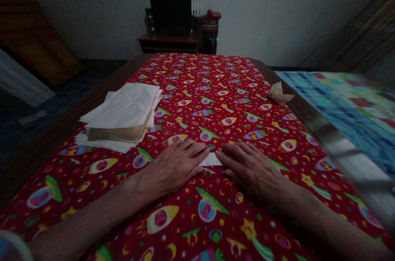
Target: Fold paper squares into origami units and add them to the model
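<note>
My left hand point(174, 165) lies flat on the red patterned tablecloth point(216, 96), fingers stretched out toward the middle. My right hand point(248, 167) lies flat beside it, fingers pointing left. Both sets of fingertips press on a small white piece of paper point(210, 160), most of which is hidden under the hands. A stack of white paper sheets point(123, 113) sits on the cloth to the left, just beyond my left hand.
A small folded paper shape point(279, 94) rests near the table's right edge. A checked blue cloth point(345, 109) lies to the right of the table. At the far wall stands a low wooden stand with a dark screen point(170, 12) and speakers.
</note>
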Demonstrator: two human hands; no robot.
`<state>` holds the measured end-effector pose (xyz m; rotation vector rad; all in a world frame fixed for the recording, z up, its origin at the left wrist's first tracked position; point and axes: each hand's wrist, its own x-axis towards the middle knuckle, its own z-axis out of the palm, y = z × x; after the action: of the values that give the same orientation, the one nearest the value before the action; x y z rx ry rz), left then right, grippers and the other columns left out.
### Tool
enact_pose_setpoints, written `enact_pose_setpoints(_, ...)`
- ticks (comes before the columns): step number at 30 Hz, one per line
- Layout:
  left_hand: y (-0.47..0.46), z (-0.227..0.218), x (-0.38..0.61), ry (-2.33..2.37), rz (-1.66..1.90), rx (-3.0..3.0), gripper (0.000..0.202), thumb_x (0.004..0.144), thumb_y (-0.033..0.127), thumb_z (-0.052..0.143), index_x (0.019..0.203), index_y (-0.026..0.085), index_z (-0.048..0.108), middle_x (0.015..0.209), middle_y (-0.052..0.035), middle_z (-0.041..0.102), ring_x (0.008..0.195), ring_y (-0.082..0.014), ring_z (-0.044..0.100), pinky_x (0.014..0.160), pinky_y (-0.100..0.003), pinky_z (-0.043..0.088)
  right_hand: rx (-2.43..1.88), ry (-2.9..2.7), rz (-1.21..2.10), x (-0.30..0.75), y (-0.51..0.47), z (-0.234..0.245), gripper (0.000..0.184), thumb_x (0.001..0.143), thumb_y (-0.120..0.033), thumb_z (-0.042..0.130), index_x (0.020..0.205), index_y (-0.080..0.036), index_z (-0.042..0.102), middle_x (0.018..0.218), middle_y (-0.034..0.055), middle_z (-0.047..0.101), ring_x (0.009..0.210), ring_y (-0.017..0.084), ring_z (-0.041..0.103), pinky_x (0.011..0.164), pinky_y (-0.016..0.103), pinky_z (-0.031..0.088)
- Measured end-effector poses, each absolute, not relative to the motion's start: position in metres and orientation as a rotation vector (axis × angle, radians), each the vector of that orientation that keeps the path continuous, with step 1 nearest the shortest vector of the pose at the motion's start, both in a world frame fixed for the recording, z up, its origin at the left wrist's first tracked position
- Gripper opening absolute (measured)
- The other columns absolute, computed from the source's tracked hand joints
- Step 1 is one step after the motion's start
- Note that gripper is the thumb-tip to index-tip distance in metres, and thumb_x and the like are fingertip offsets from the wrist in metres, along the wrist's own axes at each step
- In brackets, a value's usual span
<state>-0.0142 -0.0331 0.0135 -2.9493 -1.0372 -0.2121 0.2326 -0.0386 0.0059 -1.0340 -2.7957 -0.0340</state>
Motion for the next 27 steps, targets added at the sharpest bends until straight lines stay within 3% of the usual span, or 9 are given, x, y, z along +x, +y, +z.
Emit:
enact_pose_setpoints(3, -0.037, 0.014, -0.015, -1.038, -0.236, -2.907, 0.039, 0.095, 0.034, 0.042, 0.131, 0.019, 0.045, 0.134, -0.0053, 0.049, 0.119, -0.0239, 0.043, 0.103, -0.042, 0.033, -1.075, -2.805, -0.031, 0.230, -0.041, 0.009, 0.036, 0.093, -0.033, 0.046, 0.127, -0.020, 0.047, 0.119, 0.0106, 0.053, 0.102, 0.026, 0.047, 0.088, 0.045, 0.042)
enact_pose_setpoints(6, -0.041, 0.011, -0.012, -0.978, -0.262, -2.913, 0.044, 0.097, 0.036, 0.038, 0.137, 0.018, 0.038, 0.148, -0.0036, 0.035, 0.135, -0.0230, 0.027, 0.113, -0.041, 0.017, -1.128, -2.798, -0.036, 0.227, -0.045, 0.012, 0.036, 0.092, -0.036, 0.049, 0.125, -0.022, 0.049, 0.118, 0.0096, 0.053, 0.099, 0.025, 0.048, 0.086, 0.044, 0.042)
enact_pose_setpoints(10, -0.047, 0.005, -0.007, -0.910, -0.186, -2.989, 0.051, 0.098, 0.036, 0.033, 0.144, 0.018, 0.025, 0.153, -0.0016, 0.024, 0.141, -0.0192, 0.016, 0.116, -0.042, 0.006, -1.147, -2.785, -0.062, 0.224, -0.048, 0.014, 0.035, 0.090, -0.037, 0.051, 0.121, -0.021, 0.052, 0.119, 0.0097, 0.053, 0.100, 0.026, 0.047, 0.086, 0.043, 0.042)
enact_pose_setpoints(16, -0.047, 0.003, -0.016, -1.028, -0.144, -2.975, 0.047, 0.098, 0.033, 0.032, 0.144, 0.022, 0.027, 0.151, -0.0016, 0.028, 0.140, -0.0172, 0.022, 0.115, -0.043, 0.010, -1.169, -2.767, -0.110, 0.226, -0.051, 0.013, 0.037, 0.092, -0.034, 0.048, 0.124, -0.016, 0.051, 0.118, 0.0103, 0.055, 0.101, 0.026, 0.048, 0.086, 0.043, 0.042)
enact_pose_setpoints(27, -0.049, 0.002, -0.042, -1.049, -0.245, -2.856, 0.044, 0.096, 0.028, 0.040, 0.139, 0.021, 0.037, 0.148, -0.0024, 0.035, 0.137, -0.0215, 0.030, 0.113, -0.045, 0.023, -1.172, -2.725, -0.109, 0.236, -0.053, 0.008, 0.033, 0.095, -0.028, 0.040, 0.123, -0.016, 0.052, 0.120, 0.0093, 0.056, 0.103, 0.025, 0.049, 0.088, 0.044, 0.041)
